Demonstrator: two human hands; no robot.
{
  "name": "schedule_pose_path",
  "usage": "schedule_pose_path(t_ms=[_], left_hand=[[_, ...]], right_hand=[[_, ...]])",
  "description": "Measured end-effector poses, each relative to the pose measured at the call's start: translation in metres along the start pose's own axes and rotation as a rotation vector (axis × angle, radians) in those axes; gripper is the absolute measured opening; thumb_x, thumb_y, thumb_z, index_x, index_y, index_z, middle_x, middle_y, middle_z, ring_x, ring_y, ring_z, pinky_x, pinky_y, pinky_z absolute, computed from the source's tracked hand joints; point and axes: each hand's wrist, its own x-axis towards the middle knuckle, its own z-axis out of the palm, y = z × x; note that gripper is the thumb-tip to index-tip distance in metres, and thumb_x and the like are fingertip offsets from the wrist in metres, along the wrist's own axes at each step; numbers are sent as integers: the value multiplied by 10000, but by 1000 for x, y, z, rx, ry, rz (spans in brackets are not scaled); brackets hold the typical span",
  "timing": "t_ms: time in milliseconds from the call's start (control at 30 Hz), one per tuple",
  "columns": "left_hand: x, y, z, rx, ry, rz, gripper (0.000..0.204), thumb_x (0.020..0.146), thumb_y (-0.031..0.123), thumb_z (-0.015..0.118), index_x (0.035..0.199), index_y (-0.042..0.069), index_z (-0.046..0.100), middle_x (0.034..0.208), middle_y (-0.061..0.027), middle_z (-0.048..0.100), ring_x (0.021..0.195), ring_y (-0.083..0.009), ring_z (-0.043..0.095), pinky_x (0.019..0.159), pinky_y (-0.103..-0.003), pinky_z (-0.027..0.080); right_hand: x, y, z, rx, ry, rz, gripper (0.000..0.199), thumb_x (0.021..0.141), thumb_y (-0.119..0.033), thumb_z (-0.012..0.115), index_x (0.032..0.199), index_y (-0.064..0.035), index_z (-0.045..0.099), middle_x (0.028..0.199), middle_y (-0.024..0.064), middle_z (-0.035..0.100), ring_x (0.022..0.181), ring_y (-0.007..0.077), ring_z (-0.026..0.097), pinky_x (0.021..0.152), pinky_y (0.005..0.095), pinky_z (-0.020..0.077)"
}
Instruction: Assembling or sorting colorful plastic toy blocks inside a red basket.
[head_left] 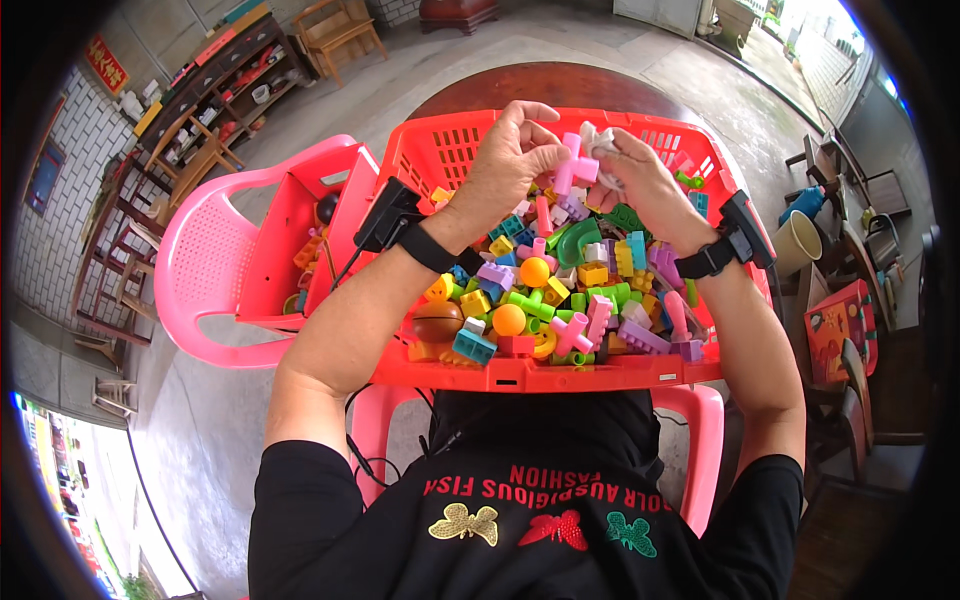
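Above the far part of a red plastic basket (590, 376), a pink cross-shaped toy pipe connector (574, 168) is gripped by my left hand (508, 158), its thumb against the piece. A crumpled white cloth (600, 148) is bunched in my right hand (645, 185), pressed near the connector's right side. Under both hands the basket is heaped with colourful toy building blocks, such as a blue block (474, 346), pink pipe pieces and an orange ball (509, 320). My right fingers are partly hidden by the cloth.
On my left stands a pink plastic chair (200, 285) bearing a red box (275, 235) with more toy pieces inside. Beyond the basket is a round brown table (550, 80). Black cables (362, 460) hang by my left side. A cream bucket (797, 243) and wooden furniture stand at right.
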Motion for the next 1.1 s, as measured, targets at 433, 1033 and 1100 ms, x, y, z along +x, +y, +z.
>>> schedule_pose_path(t_ms=[433,1033,1100], left_hand=[[-1,-15,3,109,-67,-93,363,902,335,583,1081,45,462,900,-44,583,779,-110,590,615,-229,506],[-3,-16,10,499,-33,155,287,874,168,633,1061,40,457,885,-42,584,747,-92,581,663,-237,497],[-3,-16,4,410,-69,39,290,883,199,622,1064,42,458,883,-47,584,738,-98,586,659,-246,507]], right_hand=[[1,-1,6,-205,128,-173,249,896,-251,541,995,-24,562,714,-2,549,553,55,497,455,208,410],[1,2,7,-26,17,-156,172,932,-218,498,935,-50,533,647,-4,496,517,66,454,466,220,352],[2,5,7,7,25,-174,152,929,-200,508,950,-51,533,675,-4,505,536,66,463,470,220,355]])
